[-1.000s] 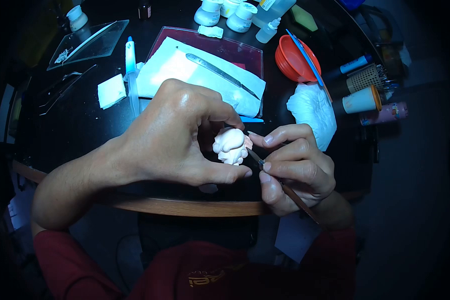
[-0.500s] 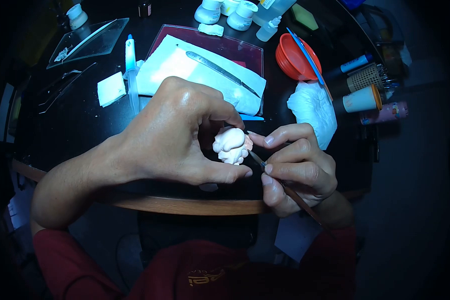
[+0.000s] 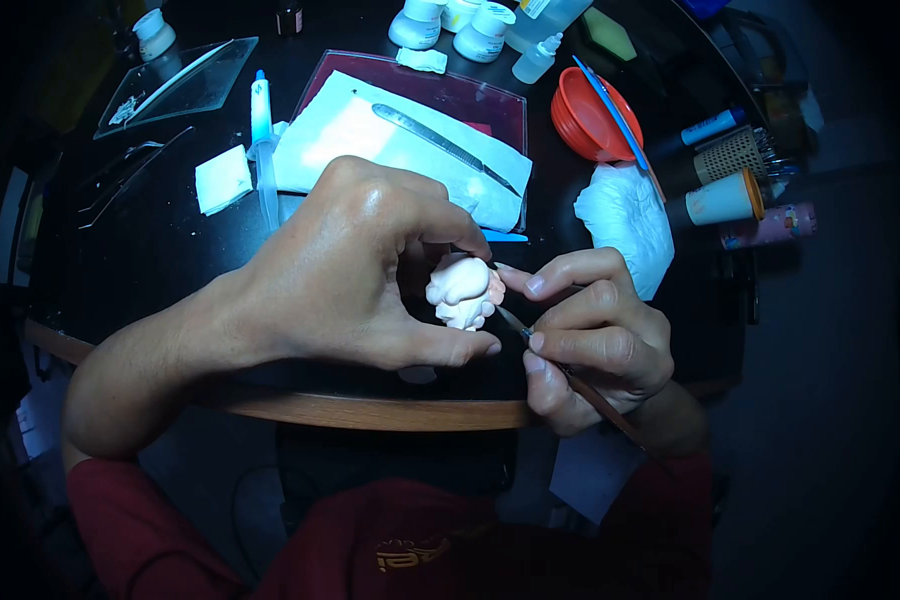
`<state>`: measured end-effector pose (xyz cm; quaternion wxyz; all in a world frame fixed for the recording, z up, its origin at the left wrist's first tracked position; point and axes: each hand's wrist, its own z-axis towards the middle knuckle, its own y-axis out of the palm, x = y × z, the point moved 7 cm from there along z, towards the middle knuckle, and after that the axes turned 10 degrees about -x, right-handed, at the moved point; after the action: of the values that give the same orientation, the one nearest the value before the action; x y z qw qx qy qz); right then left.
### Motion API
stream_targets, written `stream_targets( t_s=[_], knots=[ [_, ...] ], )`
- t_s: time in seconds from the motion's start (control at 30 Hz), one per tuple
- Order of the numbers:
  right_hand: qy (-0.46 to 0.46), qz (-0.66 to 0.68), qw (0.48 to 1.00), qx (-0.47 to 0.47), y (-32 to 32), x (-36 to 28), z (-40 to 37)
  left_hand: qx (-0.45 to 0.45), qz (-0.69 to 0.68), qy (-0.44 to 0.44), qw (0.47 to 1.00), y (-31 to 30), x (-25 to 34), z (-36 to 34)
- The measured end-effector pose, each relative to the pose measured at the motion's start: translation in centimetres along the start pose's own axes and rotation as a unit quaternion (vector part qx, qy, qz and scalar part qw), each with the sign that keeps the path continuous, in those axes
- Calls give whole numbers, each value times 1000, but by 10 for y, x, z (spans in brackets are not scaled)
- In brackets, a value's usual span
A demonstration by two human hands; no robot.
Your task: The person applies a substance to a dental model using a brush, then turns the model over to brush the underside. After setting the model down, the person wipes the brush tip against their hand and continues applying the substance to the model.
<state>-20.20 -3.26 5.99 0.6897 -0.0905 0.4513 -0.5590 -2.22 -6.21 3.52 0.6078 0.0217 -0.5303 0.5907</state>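
My left hand [image 3: 380, 265] curls around a small white plaster dental model [image 3: 462, 280] and holds it over the desk's front edge. Several rounded, tooth-like shapes show on it, with a pinkish patch [image 3: 496, 287] on its right side. In my right hand [image 3: 600, 345] is a slim brush [image 3: 600, 402] with a brown handle, pinched between thumb and fingers. Its dark pointed tip lies at the model's right side, by the pink patch; whether it touches cannot be made out. My right index fingertip rests close to the model's upper right.
Beyond my hands, a scalpel [image 3: 440, 145] lies on folded white paper [image 3: 320, 125]. A syringe [image 3: 261, 150] and tweezers [image 3: 135, 175] are to the left. Red bowls [image 3: 570, 115], crumpled tissue [image 3: 630, 230] and a cup [image 3: 718, 200] stand right. White jars [image 3: 485, 35] line the back.
The brush tip and model have shifted very slightly. Both hands keep nearly the same pose and hold.
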Motion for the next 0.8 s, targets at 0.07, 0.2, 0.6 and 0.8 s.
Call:
stream_targets(
  t_s=[0.07, 0.2, 0.6, 0.8],
  knots=[
    [-3, 5, 1000, 3, -1, 0, -1, -2, 1, 0, 1000, -1, 1, 0],
    [-6, 2, 1000, 2, -4, -4, 0, 3, -9, 13, 1000, -4, 3, 1],
    [-2, -13, 1000, 2, -7, -6, 2, 25, 46, 60, 997, -8, 12, 2],
    [-7, 19, 1000, 24, -2, -1, 3, 49, 91, 53, 993, -8, 17, -2]
  ],
)
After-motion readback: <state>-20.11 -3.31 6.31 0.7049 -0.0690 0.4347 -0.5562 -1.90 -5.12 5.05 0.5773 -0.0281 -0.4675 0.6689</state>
